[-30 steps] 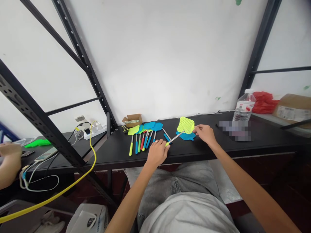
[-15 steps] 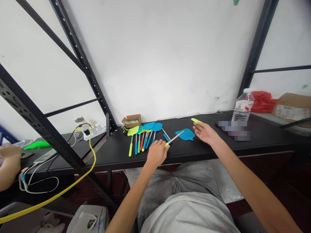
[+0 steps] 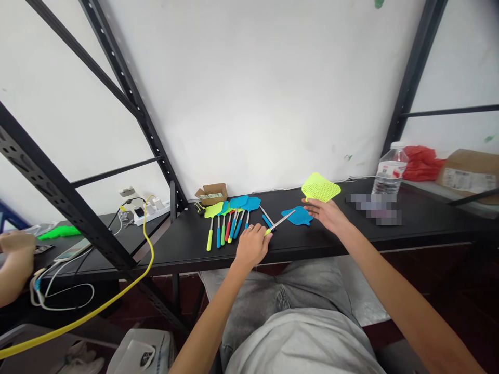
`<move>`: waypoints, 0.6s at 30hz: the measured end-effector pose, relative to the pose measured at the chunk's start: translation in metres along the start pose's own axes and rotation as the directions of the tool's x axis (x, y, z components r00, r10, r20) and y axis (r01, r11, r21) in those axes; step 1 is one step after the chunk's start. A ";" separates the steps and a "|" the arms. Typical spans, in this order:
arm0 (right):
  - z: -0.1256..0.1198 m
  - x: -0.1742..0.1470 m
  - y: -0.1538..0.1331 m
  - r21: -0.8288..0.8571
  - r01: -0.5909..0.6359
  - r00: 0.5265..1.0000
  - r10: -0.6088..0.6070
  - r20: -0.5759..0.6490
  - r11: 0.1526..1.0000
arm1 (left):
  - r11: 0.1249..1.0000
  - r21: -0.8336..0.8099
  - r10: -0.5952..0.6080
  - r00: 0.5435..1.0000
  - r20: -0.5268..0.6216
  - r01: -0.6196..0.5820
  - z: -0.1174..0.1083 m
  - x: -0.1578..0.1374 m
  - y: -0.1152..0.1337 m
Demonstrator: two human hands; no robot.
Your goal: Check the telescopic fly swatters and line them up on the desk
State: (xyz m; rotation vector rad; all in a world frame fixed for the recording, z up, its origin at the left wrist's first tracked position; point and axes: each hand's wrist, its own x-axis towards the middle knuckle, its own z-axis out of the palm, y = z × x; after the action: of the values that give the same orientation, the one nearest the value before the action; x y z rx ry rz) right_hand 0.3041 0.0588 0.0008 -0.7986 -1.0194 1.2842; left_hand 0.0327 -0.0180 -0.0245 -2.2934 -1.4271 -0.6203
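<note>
My left hand is closed around the yellow-green handle of a metal rod, whose bare tip points to the upper right. In my right hand a yellow-green perforated fly swatter head is gripped near its narrow end, its flat face turned toward me. The rod and this head are apart. Beneath the rod's tip a blue swatter head lies on the black table. Left of my left hand several whole fly swatters lie side by side. A blue-handled rod rests near my left fingers.
A small open cardboard box stands at the back. On the right are a water bottle, a red bag and a brown package. A yellow cable hangs by the left post; another person's hand is beyond.
My right hand has turned the yellow-green swatter head from edge-on to face-on, so its holes show. My left hand and the rod have stayed in place.
</note>
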 end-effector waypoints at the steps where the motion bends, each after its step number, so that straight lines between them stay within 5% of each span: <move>1: 0.002 -0.001 0.000 -0.035 0.014 1.000 -0.014 0.019 0.999 | 1.000 0.001 0.001 1.000 0.001 -0.001 0.000 0.000 0.000; 8: 0.010 -0.006 0.001 -0.223 0.063 0.991 -0.035 0.130 0.973 | 1.000 0.008 -0.003 1.000 0.000 0.003 0.001 0.000 0.000; 18: 0.015 -0.006 0.006 -0.267 0.050 0.994 -0.021 0.111 0.963 | 1.000 -0.001 -0.005 1.000 0.017 0.005 -0.001 0.000 0.000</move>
State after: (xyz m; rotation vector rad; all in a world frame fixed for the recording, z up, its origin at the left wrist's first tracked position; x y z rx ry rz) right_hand 0.2877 0.0524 0.0000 -0.9201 -1.3084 1.1820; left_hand 0.0330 -0.0182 -0.0239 -2.3014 -1.4411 -0.6044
